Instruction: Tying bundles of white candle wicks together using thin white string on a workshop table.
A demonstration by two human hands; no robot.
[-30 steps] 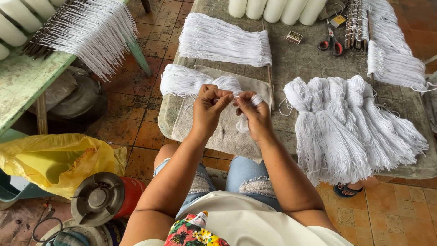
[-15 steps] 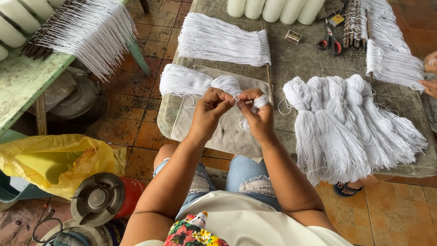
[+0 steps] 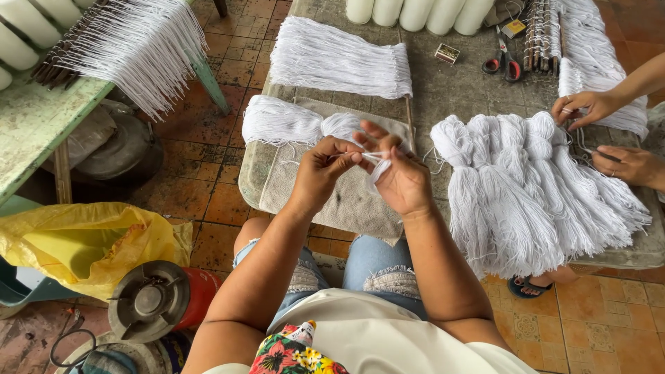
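Observation:
My left hand (image 3: 320, 173) and my right hand (image 3: 402, 181) meet above a beige cloth (image 3: 332, 201) at the table's near edge. Both pinch a small bundle of white string (image 3: 378, 165), a short strand stretched between the fingertips. The right hand's fingers are partly spread, with the bundle hanging against its palm. Just behind the hands lies a tied hank of white string (image 3: 284, 121) on the cloth. To the right lies a heap of several tied white string bundles (image 3: 519, 187).
Another person's two hands (image 3: 609, 135) work at the right edge on white string. Scissors (image 3: 504, 66), a small box (image 3: 448, 53), white cylinders (image 3: 415, 14) and combed string (image 3: 332, 59) sit farther back. Yellow bag (image 3: 83, 242) and a gas stove (image 3: 152, 298) stand on the floor left.
Another person's hands have come in from the right onto the string there. My hands dropped slightly toward me, and my right hand's fingers have spread while holding the bundle.

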